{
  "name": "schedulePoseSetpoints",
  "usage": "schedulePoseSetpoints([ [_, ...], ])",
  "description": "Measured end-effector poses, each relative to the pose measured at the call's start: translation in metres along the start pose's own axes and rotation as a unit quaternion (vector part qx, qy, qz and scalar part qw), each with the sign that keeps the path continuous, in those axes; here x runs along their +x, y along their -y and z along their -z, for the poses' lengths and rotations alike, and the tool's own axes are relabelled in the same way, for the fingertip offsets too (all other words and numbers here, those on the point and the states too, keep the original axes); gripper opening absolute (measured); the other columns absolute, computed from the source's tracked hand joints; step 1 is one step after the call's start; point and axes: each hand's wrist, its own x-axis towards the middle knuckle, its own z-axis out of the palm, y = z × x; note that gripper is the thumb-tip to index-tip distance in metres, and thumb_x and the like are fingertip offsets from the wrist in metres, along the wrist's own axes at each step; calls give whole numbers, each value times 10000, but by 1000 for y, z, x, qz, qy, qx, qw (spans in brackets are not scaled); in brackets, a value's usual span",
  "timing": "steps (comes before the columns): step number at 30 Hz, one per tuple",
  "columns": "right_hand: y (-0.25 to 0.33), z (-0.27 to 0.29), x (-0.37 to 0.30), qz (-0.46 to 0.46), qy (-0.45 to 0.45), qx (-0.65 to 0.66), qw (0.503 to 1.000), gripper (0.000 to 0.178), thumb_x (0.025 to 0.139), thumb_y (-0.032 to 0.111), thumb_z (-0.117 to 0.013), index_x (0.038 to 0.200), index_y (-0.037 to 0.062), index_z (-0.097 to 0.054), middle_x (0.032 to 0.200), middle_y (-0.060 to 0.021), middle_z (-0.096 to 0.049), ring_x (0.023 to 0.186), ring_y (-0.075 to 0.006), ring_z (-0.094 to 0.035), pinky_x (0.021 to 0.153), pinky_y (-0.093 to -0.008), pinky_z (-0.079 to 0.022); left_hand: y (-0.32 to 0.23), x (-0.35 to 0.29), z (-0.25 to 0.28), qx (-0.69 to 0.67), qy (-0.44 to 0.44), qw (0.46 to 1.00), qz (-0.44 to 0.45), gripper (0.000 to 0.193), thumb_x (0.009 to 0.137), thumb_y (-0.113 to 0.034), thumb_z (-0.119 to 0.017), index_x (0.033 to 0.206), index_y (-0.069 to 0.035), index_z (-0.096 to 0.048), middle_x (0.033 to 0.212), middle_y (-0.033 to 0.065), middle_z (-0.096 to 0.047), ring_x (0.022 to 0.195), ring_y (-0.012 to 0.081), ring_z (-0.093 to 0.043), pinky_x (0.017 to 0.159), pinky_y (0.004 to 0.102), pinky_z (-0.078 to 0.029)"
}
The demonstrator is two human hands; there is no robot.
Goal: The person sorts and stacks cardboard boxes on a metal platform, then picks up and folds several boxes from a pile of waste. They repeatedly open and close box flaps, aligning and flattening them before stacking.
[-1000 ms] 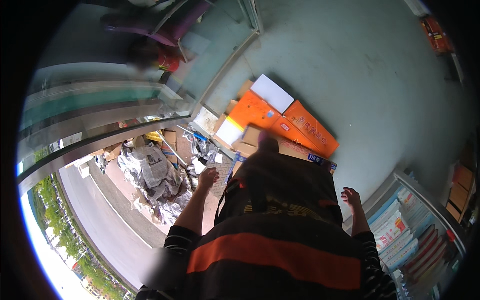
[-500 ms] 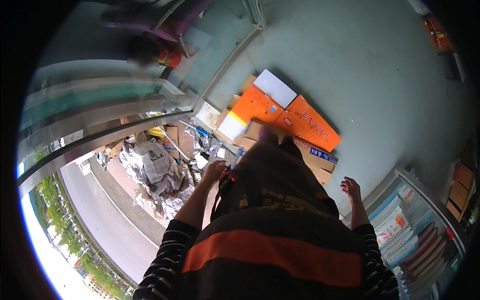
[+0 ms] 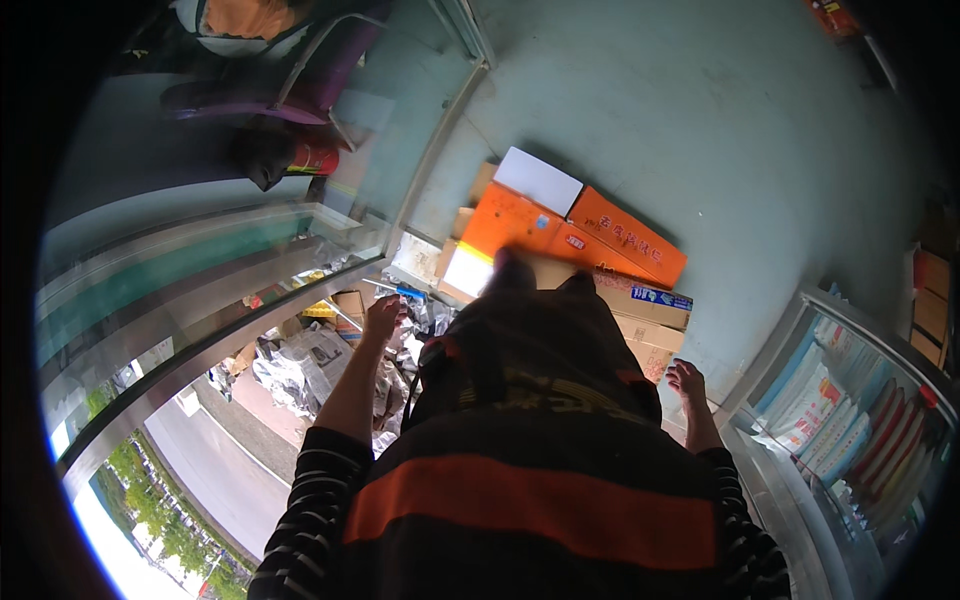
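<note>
My left hand (image 3: 383, 318) hangs in the air in front of crumpled newspaper and plastic (image 3: 300, 372), its fingers loosely bent, with nothing seen in it. On the other side my right hand (image 3: 687, 381) hangs free too, fingers a little apart and holding nothing. Flattened cardboard lies under my feet: an orange box piece (image 3: 507, 218), a longer orange panel (image 3: 628, 235), a white sheet (image 3: 538, 180) and brown carton (image 3: 650, 333). My dark apron (image 3: 540, 420) with a red band hides part of the pile.
A metal-framed glass door (image 3: 225, 330) stands at the left, with the waste heap and a road beyond it. A glass-topped case (image 3: 840, 390) of packaged goods is at the right. Brown boxes (image 3: 930, 300) stand at the far right. Grey-green floor (image 3: 690, 120) stretches ahead.
My body has moved slightly, and the cardboard sits nearer my feet in view. My left hand has swung forward and left; the right has shifted slightly left. Both hands stay without anything in them.
</note>
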Motion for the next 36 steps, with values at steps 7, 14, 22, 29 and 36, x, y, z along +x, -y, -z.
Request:
schedulePoseSetpoints([
  [7,-34,-26,2,28,122,-44,991,265,886,175,-532,1118,56,-580,953,-119,-657,790,-202,-651,670,-311,-519,-4,-12,-7,2,29,1000,5,343,918,-255,-536,1192,-50,-525,994,97,-647,857,193,-640,729,307,-505],
  [14,15,16,8,54,8,5,998,322,898,212,-523,1170,42,-551,907,-101,-637,790,-175,-630,677,-274,-507,9,-39,-61,-23,56,998,23,375,906,-280,-551,1203,-53,-518,1011,100,-639,872,190,-634,740,304,-501],
  [22,-52,16,-30,50,-30,51,997,341,897,232,-532,1187,54,-543,950,-103,-648,832,-181,-632,731,-302,-501,53,-33,-41,45,117,992,26,334,912,-262,-538,1179,-62,-540,964,85,-638,827,158,-626,703,267,-495],
  [29,-199,-20,-49,-14,-2,11,1000,276,871,201,-552,1102,60,-605,856,-54,-654,720,-129,-615,616,-257,-479,98,-7,-9,100,118,987,29,353,926,-279,-515,1207,-66,-510,1026,109,-625,876,182,-625,747,301,-506],
  [36,-297,8,-29,18,-15,16,1000,290,926,215,-500,1178,87,-566,958,-85,-651,835,-168,-624,721,-305,-504,150,36,52,114,-3,993,34,340,922,-258,-523,1219,-94,-511,1021,93,-626,852,172,-623,697,265,-501],
])
